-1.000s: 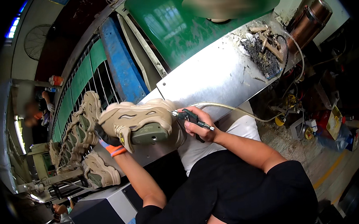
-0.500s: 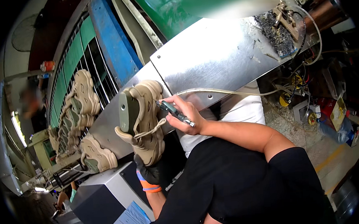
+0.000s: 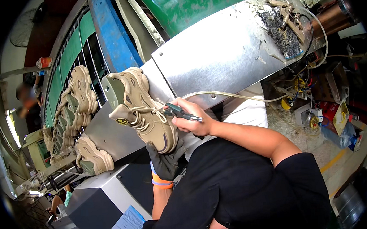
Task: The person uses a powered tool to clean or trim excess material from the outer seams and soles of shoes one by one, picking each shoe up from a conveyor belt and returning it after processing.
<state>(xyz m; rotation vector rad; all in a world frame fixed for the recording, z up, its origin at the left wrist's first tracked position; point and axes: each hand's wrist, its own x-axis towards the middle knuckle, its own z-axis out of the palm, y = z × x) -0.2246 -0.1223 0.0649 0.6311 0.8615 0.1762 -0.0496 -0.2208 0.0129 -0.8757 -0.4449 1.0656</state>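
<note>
A beige lace-up sneaker (image 3: 153,131), with a green shoe last (image 3: 115,92) inside it, is held tilted at the near edge of the metal worktop. My left hand (image 3: 166,161), in a dark grey glove with an orange cuff, grips the toe end from below. My bare right hand (image 3: 195,121) is closed around a small dark green and black hand tool (image 3: 182,113) with a silver end. The tool's other end is close to the laces; whether it touches them I cannot tell. A clear hose (image 3: 241,94) runs to the right hand.
More sneakers (image 3: 82,93) stand in a row on the wire rack at the left. A single sneaker (image 3: 93,155) rests near a grey machine box (image 3: 92,208). The metal worktop (image 3: 213,58) has a crusted black patch (image 3: 280,33) at its far right. Another person (image 3: 28,99) is far left.
The sneaker has turned, bringing its tongue and laces into view, and its opening has shifted left. My left hand has moved right under the toe. The right hand stays by the laces.
</note>
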